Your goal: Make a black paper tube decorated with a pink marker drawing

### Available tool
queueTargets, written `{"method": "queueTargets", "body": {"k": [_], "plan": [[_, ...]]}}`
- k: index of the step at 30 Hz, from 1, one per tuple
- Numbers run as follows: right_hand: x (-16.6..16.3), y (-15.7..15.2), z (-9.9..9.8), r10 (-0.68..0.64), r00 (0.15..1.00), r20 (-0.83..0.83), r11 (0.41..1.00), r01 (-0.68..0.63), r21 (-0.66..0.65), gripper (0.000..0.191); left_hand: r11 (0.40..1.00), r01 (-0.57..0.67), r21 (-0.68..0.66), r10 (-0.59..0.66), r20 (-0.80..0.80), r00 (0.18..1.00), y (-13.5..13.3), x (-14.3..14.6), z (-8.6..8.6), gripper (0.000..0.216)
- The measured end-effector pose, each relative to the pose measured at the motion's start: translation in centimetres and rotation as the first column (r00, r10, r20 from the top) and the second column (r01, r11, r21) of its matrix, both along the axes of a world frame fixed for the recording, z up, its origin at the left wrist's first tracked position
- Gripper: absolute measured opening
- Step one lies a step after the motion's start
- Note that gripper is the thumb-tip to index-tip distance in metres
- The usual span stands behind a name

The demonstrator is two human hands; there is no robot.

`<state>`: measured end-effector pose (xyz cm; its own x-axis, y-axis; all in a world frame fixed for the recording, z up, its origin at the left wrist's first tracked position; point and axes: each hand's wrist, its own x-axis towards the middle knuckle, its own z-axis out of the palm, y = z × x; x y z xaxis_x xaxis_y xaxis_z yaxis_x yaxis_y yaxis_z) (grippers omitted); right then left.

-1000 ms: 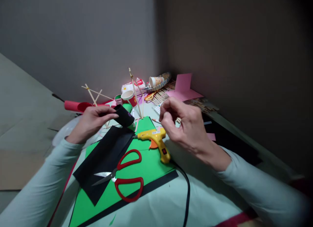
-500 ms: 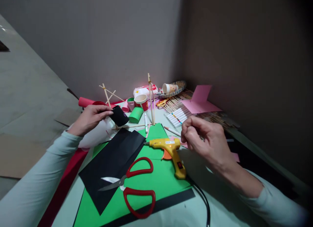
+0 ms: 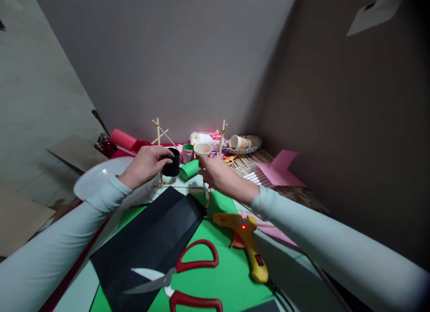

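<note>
left hand (image 3: 146,165) gripping black paper roll (image 3: 171,163), right hand (image 3: 218,175) pinched near wooden stick (image 3: 221,139), no readable writing

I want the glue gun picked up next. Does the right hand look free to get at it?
Probably yes. The right hand appears to hold nothing, though its fingers are partly hidden. The glue gun lies uncovered on the green paper, just beneath that forearm, scissors lying apart from it.
</note>
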<state>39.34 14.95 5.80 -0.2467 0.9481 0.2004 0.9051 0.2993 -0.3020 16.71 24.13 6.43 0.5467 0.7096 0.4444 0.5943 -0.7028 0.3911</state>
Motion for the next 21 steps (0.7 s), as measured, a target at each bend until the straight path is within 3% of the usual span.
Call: {"method": "queueTargets", "body": {"k": [5,12,21], "plan": [[-2.2,3.6,-1.4,-0.092,0.985,0.146,0.995,0.097,-0.031,0.03,0.999,-0.01,0.043,0.011,-0.022,1.0,0.4,0.0,0.1,0.026],[-2.3,4.0,-2.4,-0.187,0.964,0.188,0.98,0.196,-0.033,0.037,0.999,-0.005,0.041,0.006,-0.037,0.999,0.9,0.0,-1.7,0.023],[-0.7,4.4,-2.5,-0.115,0.989,0.091,0.993,0.112,0.029,0.028,0.999,-0.032,-0.036,0.033,0.025,0.999,0.8,0.1,-2.8,0.019]]}}
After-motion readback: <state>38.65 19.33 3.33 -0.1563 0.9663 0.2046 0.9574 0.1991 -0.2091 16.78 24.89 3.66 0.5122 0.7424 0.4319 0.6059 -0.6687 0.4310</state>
